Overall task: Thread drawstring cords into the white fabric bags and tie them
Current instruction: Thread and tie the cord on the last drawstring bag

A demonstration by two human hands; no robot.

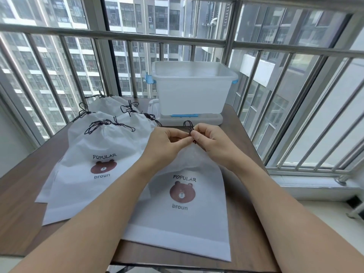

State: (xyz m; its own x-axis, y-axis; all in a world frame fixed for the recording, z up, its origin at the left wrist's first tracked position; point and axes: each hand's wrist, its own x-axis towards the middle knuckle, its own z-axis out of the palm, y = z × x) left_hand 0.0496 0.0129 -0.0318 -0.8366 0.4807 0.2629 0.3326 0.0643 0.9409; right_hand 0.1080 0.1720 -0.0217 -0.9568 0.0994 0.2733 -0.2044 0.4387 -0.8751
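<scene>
a pile of tied bags [94, 142] sits on the desk [23, 194]. the left hand [165, 142] and right hand [212, 142] pinch the dark cord [188, 126] on the front bag [183, 209], fingers curled tight. its knot looks half done, i think.

Bag [183, 203] mouth hidden behind hands [189, 137]; knot too small.
</scene>
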